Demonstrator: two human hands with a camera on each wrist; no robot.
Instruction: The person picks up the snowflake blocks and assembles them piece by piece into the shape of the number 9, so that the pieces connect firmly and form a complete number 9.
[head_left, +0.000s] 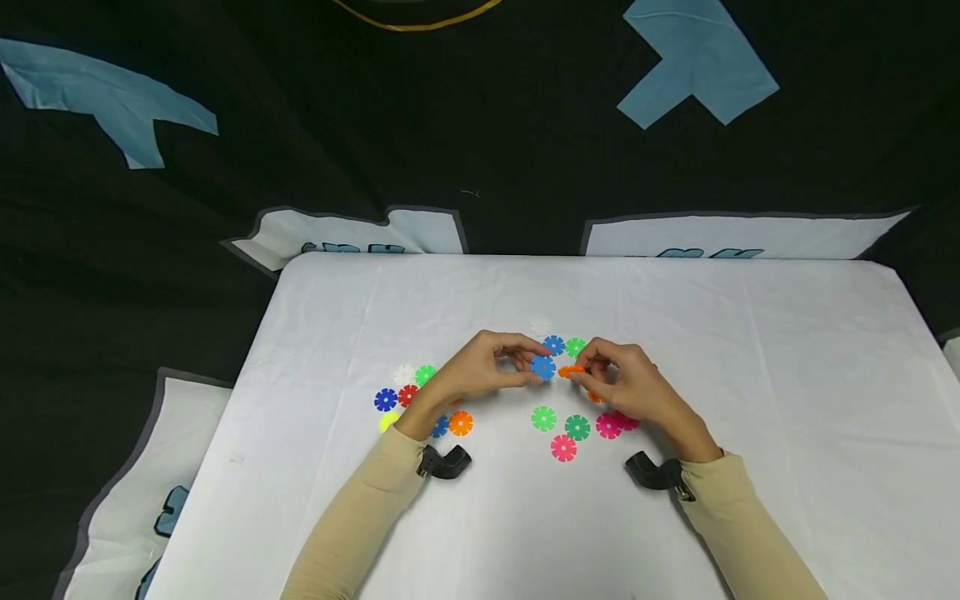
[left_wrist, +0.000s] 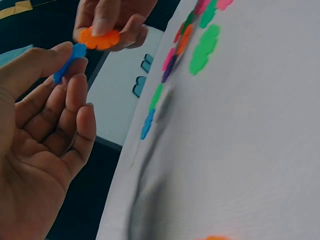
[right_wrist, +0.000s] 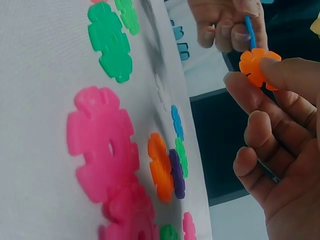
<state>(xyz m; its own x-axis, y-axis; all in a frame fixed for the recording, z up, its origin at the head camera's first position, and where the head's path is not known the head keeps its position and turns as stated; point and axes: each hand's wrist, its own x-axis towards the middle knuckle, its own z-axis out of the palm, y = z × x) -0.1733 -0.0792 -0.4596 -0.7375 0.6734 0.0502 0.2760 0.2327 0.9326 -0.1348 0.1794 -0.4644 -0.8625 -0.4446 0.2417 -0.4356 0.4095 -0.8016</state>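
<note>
Between thumb and fingertips, my left hand (head_left: 483,367) pinches a blue notched plastic disc (head_left: 542,367), held above the table. My right hand (head_left: 626,379) pinches an orange notched disc (head_left: 571,371), seen nearly edge-on in the head view. In the right wrist view the orange disc (right_wrist: 257,67) faces the camera and the blue disc (right_wrist: 250,32) is edge-on just behind it. The two discs are very close; whether their edges touch, I cannot tell. Both hands hover over more loose discs, some hidden beneath the palms.
Loose discs lie below the hands: a light green one (head_left: 543,418), a dark green one (head_left: 577,427) and pink ones (head_left: 564,447). Another group, with a dark blue disc (head_left: 386,400) and an orange disc (head_left: 461,422), lies by the left forearm. A white cloth (head_left: 787,400) covers the table.
</note>
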